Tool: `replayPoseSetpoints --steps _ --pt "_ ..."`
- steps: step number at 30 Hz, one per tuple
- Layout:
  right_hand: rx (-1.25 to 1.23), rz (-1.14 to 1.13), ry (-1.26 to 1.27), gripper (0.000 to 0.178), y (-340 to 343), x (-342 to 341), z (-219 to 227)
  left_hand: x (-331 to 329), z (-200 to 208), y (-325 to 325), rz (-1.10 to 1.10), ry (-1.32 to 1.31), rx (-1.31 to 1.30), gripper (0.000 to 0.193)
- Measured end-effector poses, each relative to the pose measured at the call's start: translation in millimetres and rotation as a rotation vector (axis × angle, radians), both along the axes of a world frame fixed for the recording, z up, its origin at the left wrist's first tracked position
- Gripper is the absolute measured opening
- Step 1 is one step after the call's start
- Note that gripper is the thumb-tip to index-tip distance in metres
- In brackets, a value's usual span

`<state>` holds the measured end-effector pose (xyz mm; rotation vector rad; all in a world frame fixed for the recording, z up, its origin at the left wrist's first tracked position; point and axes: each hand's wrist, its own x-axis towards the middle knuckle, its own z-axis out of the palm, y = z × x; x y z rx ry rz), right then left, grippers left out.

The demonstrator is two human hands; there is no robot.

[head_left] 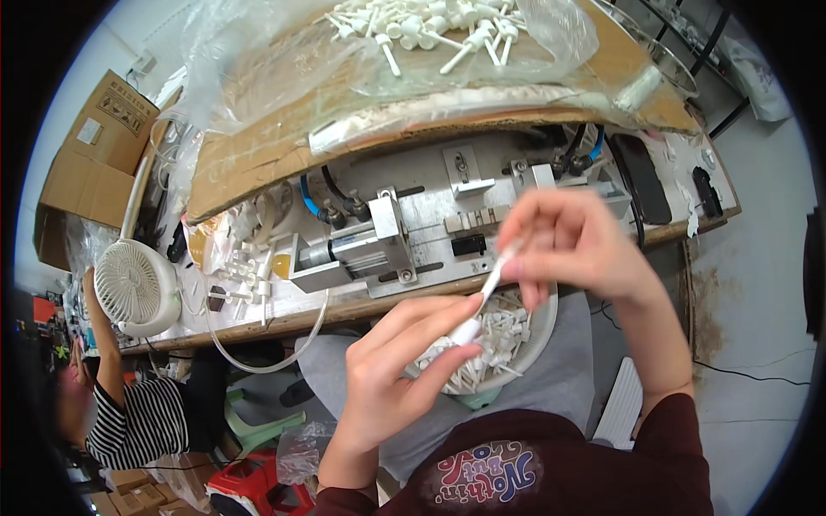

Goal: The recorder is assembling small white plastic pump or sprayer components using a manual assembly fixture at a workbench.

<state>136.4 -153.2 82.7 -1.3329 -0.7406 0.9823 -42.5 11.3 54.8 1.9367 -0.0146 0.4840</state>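
My left hand [387,361] is closed on the wide end of a white plastic cap with a thin stem [465,332], held between thumb and fingers. My right hand [568,245], slightly blurred, pinches the upper end of the stem, which slants up to the right. Both hands are over a round white basin [551,320] on my lap, which holds many similar small white plastic parts [508,340]. Just beyond my hands, at the table's edge, sits a metal clamping fixture [391,245] with cylinders and blue and black air hoses.
A cardboard sheet [258,163] above the fixture bears plastic film and a heap of white stemmed caps [422,26]. More white pieces [249,275] lie left. A white fan [138,284] stands at the left edge, a black phone [641,181] at right. Another person [142,421] sits left.
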Motion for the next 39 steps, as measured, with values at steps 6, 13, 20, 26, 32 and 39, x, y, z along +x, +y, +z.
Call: replayPoseSetpoints --steps 6,13,20,26,32,39 --pt "0.038 -0.540 -2.034 0.026 58 146 33 25 -18 -6 0.202 -0.151 0.383 0.033" --pt "-0.375 0.057 -2.288 0.015 99 207 25 48 -52 -7 0.207 -0.103 0.804 0.029" --pt "-0.416 0.075 -2.174 0.013 74 190 29 54 -54 -3 0.201 -0.051 0.842 0.029" --pt "-0.437 0.121 -2.224 0.006 64 189 24 56 -54 -2 0.199 -0.042 0.844 0.030" --pt "-0.092 -0.414 -1.754 0.011 54 180 34 56 -56 -1 0.187 -0.069 0.827 0.030" --pt "0.113 -0.466 -0.621 0.016 29 107 49 54 -20 1 0.291 -0.255 0.356 0.055"
